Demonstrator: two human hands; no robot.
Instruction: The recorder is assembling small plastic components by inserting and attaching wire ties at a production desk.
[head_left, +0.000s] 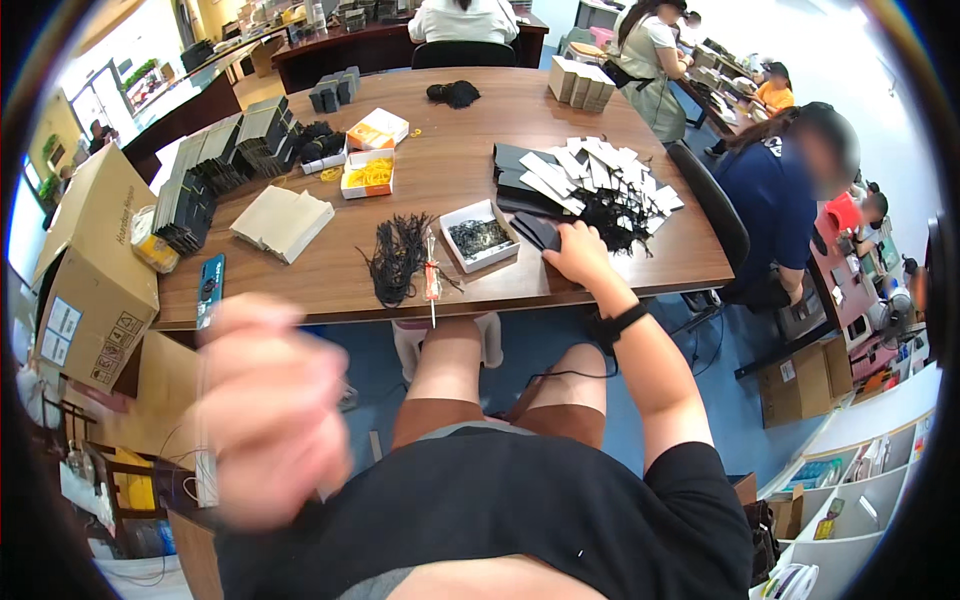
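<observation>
My right hand [582,256] is at the table's near edge, fingers and thumb closed on a small black folded card [536,230]. Just left of it stands an open white box [478,238] of thin dark strings or pins, too small to tell. Raised close to the camera, my left hand [268,415] is smeared by motion; its fingers look curled, and whether it holds anything is unclear. A bundle of black cords [398,258] lies beside a thin pointed tool with a red-and-white handle [432,282]. Beyond my right hand, white tags with black cords [610,180] are heaped over black cards [515,178].
Stacks of dark cards [265,135] line the table's left side, near a grey-beige stack [282,222] and a box of yellow bands [368,175]. A big cardboard box [100,265] stands at the left. A person in dark blue [775,200] is close by on the right.
</observation>
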